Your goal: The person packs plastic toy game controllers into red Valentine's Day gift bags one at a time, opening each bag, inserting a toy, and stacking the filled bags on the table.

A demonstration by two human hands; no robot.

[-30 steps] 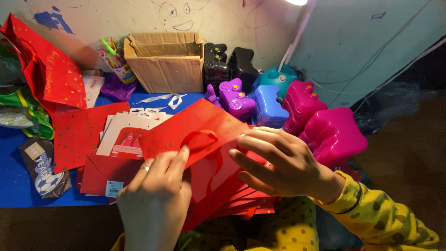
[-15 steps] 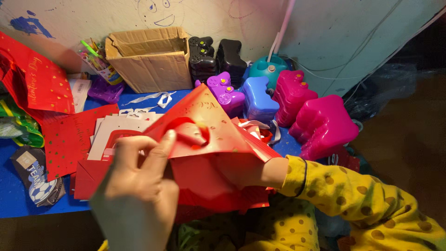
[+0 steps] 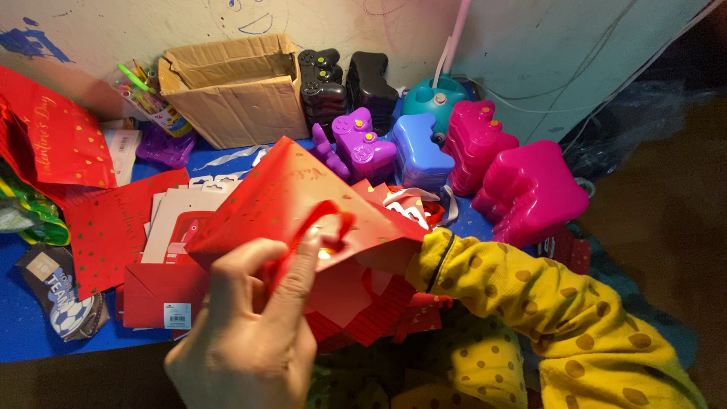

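My left hand (image 3: 254,329) pinches the edge of a red gift bag (image 3: 284,197) with gold dots, near its red ribbon handle (image 3: 318,220). The bag is held up above the blue table (image 3: 30,341), its mouth spread. My right hand is hidden inside the bag; only the yellow dotted sleeve (image 3: 515,295) shows going in. More flat red bags (image 3: 151,291) lie under and beside it.
A cardboard box (image 3: 231,91) stands at the back by the wall. Controller-shaped cases in black (image 3: 344,79), purple (image 3: 360,144), blue (image 3: 420,151) and pink (image 3: 522,185) fill the back right. A red bag (image 3: 45,136) and a pen pack (image 3: 148,95) sit at left.
The bag went from flat, gripped by both hands on the outside, to spread apart. My right hand has slid inside it and my left hand now grips the rim.
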